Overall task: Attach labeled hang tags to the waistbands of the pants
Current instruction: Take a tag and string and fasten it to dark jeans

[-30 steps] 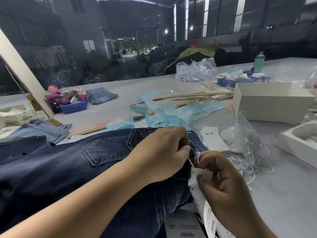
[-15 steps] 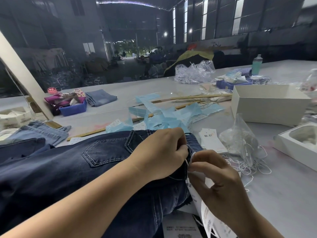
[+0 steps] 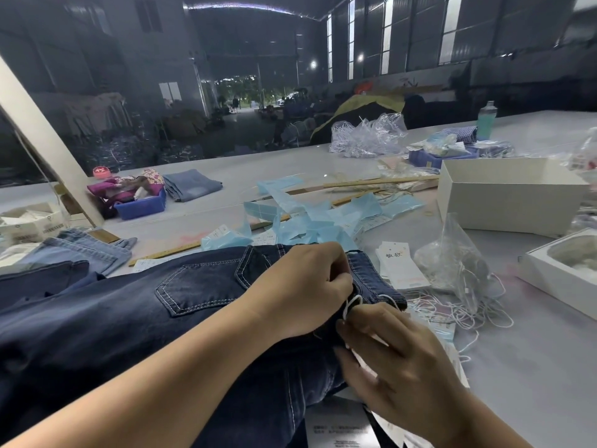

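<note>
Dark blue denim pants (image 3: 135,318): left hand (image 3: 303,292) pinches waistband, right hand (image 3: 397,357) pinches white tag string (image 3: 352,303). Threading step; next, prob. pull loop thru.

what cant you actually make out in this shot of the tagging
- Head view: where the white string passes through the dark jeans waistband, hidden by the left hand.
- The hang tag, mostly covered by the right hand.
- Print on the spare tags: too small to read.
</note>
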### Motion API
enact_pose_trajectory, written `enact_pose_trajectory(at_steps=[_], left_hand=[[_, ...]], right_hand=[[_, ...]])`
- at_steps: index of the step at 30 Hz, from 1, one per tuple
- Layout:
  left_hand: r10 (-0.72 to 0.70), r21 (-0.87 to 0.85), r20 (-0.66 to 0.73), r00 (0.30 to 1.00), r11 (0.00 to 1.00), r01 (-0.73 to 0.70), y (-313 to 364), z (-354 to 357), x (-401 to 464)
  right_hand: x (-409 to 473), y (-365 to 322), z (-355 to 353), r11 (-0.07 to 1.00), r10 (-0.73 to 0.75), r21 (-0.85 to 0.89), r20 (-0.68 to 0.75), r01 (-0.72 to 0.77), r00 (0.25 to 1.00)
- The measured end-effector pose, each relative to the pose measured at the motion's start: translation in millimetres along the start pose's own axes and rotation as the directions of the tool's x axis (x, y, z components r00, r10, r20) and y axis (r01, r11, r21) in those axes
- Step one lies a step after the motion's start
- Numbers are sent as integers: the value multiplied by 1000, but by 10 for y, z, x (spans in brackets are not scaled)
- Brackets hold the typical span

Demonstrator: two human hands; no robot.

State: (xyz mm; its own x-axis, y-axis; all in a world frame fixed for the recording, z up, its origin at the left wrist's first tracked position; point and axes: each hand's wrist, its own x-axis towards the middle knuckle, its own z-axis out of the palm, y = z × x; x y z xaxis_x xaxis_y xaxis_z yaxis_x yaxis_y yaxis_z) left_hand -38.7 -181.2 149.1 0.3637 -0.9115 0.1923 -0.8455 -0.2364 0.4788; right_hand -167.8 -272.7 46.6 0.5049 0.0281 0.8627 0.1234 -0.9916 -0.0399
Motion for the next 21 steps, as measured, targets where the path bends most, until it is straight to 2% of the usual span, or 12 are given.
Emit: enact_pose_trajectory(at_steps=[4,7,10,13,16,19,21], left_hand=[[-17,-49,-11,1000,999,16,-16,-12,-3],[-31,-103,-33,999,994,28,-38,-36,-5],[-37,-206,-105,994,978,14,-46,-71,-33],[-21,-291,-177,984,956,-32,-5,-101,-74],[0,-330,-183,983,942,-61,51,-123,-101],[11,-341,-163,987,938,-67,62,-129,-115],[18,-346,-154,988,936,-71,52,-129,-123]], right_hand=[[32,-22,20,994,82,70,-37,-79,996],[70,-50,-4,964,218,172,-87,-201,972],[180,-122,-93,912,379,227,-144,-342,914],[323,-173,-221,798,540,379,-105,-468,835],[371,-134,-292,634,661,511,32,-580,750],[364,-102,-319,478,716,614,144,-629,684],[322,-97,-324,427,730,649,164,-630,663]])
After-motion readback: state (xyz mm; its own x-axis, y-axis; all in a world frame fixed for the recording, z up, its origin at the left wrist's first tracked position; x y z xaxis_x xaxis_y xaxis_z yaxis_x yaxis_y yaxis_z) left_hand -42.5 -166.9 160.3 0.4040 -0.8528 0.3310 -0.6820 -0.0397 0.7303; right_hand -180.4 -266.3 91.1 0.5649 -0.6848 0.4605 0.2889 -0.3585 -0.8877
